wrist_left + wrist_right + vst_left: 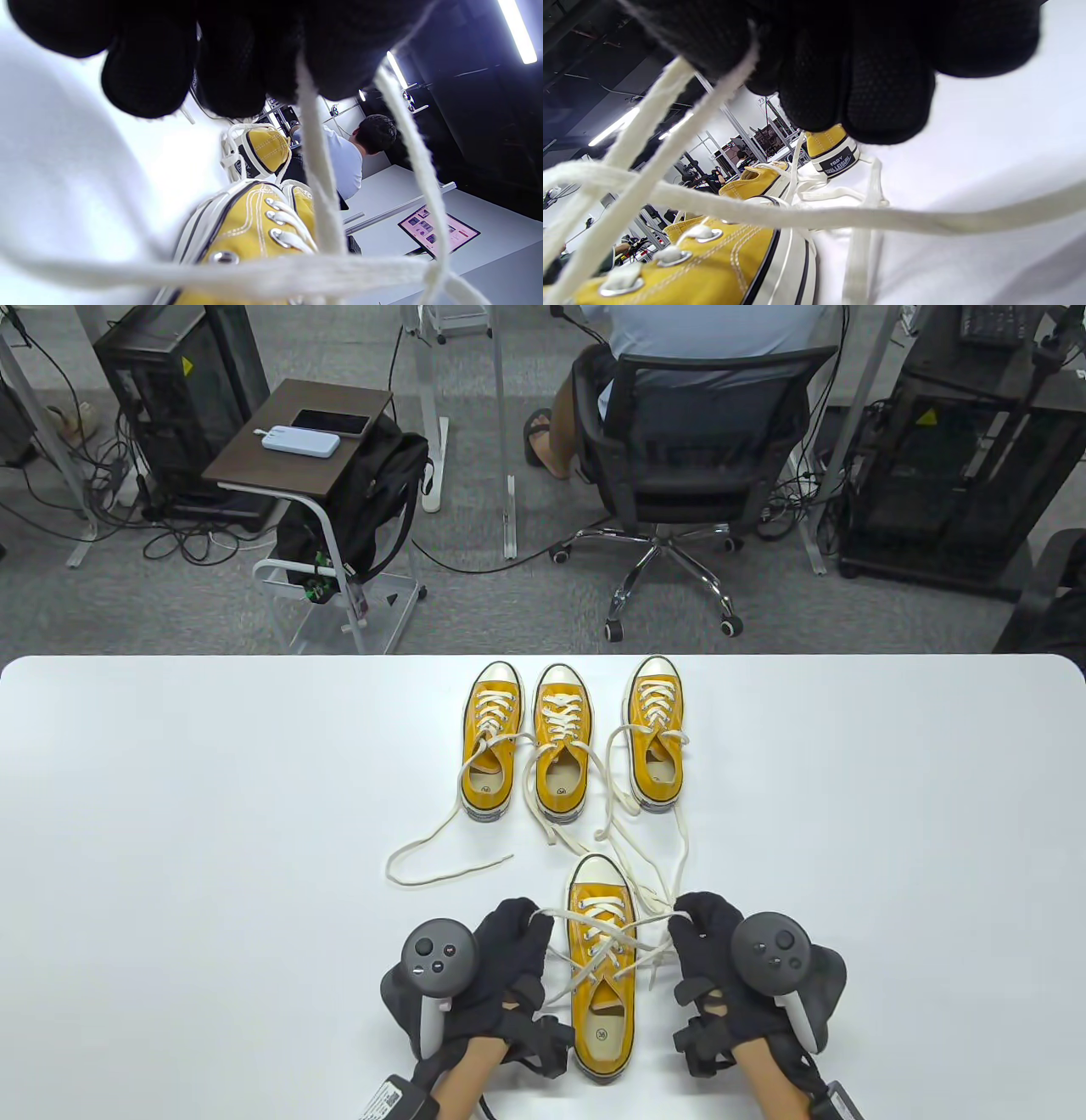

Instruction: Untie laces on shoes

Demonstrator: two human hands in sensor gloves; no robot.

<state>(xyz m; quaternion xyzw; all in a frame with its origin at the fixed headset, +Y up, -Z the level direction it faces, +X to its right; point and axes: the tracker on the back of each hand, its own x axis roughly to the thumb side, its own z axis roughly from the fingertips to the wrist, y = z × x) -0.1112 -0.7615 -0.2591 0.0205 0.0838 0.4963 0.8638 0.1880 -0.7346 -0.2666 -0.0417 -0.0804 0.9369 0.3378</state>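
1. Table view is bright, evenly lit, with fisheye bending at its edges.
2. Wrist views blur the near laces [322, 199] and gloved fingers [882, 84].
3. Ceiling strip lights [517, 31] flare.

three shoes [560, 742] ahead, loose laces [441, 857] across table [170, 814]
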